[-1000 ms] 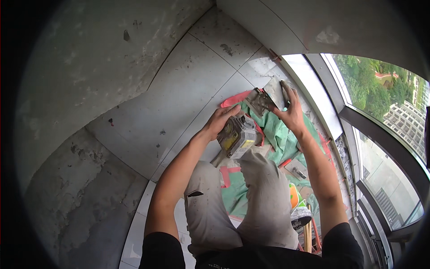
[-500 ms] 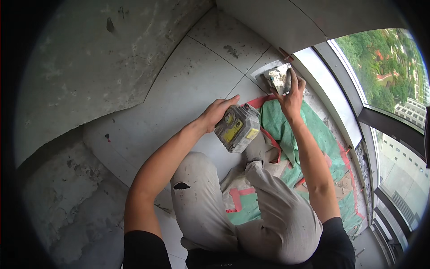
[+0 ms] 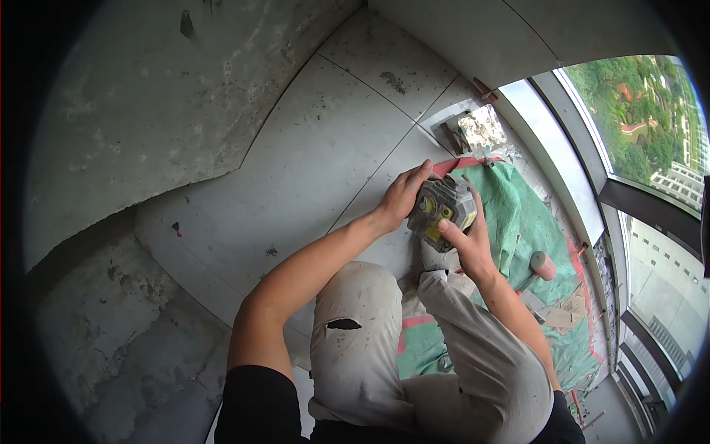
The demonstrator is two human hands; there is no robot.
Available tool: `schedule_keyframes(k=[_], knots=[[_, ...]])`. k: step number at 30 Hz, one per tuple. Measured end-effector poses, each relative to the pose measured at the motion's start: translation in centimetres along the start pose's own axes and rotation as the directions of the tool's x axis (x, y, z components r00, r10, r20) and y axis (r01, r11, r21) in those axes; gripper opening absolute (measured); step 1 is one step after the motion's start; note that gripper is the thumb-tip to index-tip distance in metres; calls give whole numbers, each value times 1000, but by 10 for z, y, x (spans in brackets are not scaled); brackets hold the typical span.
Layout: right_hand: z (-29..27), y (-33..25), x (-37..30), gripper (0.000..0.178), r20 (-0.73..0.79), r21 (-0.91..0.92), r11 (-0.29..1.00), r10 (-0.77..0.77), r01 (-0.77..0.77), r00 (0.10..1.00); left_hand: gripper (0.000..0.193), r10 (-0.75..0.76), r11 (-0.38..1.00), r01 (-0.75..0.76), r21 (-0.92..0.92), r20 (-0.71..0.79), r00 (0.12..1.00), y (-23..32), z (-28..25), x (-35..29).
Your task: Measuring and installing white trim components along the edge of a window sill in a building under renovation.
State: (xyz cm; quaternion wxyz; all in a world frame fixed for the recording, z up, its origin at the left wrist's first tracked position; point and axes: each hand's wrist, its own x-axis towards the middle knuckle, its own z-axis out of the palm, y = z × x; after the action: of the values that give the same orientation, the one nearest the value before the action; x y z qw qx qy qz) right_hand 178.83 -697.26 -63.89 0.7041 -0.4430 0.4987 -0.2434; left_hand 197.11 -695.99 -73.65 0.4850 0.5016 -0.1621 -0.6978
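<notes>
A boxy, dusty grey-and-yellow laser level (image 3: 444,211) is held up above my legs. My left hand (image 3: 400,197) grips it along its left side. My right hand (image 3: 472,240) wraps its right side, with the thumb resting across the yellow face. Beyond them, a pale block with a shiny, flaking top (image 3: 484,129) stands on the floor near the window, with neither hand touching it. The lower part of the laser level and some of my fingers are hidden.
Green sheeting with red edges (image 3: 484,200) covers the floor by the window ledge. On it lie a pinkish roller or mallet head (image 3: 543,266) and cardboard scraps (image 3: 568,309). A rough concrete wall (image 3: 170,111) rises at the left; large grey tiles (image 3: 310,155) cover the floor.
My right hand has let go of the pale block and come back to take the right side of the laser level. My left hand has shifted right with it.
</notes>
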Motion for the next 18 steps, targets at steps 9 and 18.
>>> schedule_keyframes(k=[9, 18], knots=[[-50, -7, -12, 101, -117, -51, 999, -6, 0, 993, 88, 513, -116, -432, 894, 426, 745, -27, -63, 88], [-71, 3, -16, 110, -37, -175, 984, -26, 19, 999, 90, 490, -300, -207, 931, 337, 804, -27, -68, 107]])
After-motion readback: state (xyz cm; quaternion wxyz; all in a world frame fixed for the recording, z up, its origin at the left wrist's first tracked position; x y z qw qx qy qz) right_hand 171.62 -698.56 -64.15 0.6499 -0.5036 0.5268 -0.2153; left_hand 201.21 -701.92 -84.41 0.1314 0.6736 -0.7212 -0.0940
